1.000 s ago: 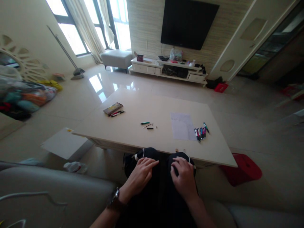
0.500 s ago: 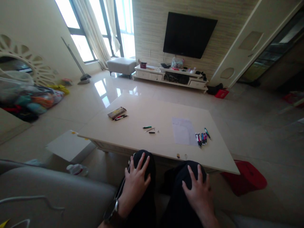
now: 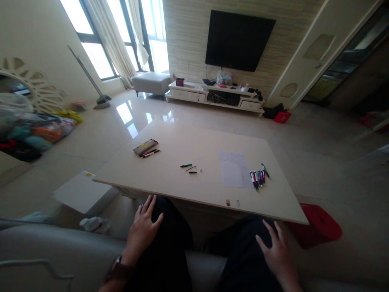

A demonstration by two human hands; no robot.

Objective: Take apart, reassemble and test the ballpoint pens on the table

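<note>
"As the bench (image 3: 197, 136) filled the middle of the view, how far along did things look?"

"Partway, I judged, taking twelve o'clock as its far edge. Toward eight o'clock, on the floor (image 3: 94, 138), stood a white carton (image 3: 83, 188); its contents did not show."

"And on top?"

"At three o'clock a sheet of paper (image 3: 232, 168) lay flat, any marks too faint to read."

"Was anything being held?"

"Nothing. The left grip (image 3: 142, 230) rested on the left leg (image 3: 167, 235), fingers spread, and the right grip (image 3: 276, 249) rested likewise on the right leg (image 3: 243, 247). Neither touched anything on the bench."

"Any container up there?"

"One, it seemed: a flat case (image 3: 146, 147) at ten o'clock. I could not tell whether it held anything, but two pens (image 3: 152, 153) lay outside it, just beside it."

"So what looked done?"

"The row of pens (image 3: 259, 177) between three and four o'clock, by the paper's edge; those appeared whole, as did a teal pen (image 3: 265, 170) slanting just beyond them."

"And what remained?"

"Near the dial's centre, one pen seemed to be in pieces: a green barrel (image 3: 186, 165), a thin rod (image 3: 190, 169) and a black tube (image 3: 192, 172) lay close together, not joined. By the near edge, around five o'clock, were a brownish scrap (image 3: 227, 202) and a clear scrap (image 3: 238, 203) that I could not identify. Smallest was a tiny bit (image 3: 201, 170), just to the three o'clock side of the black tube."
</note>
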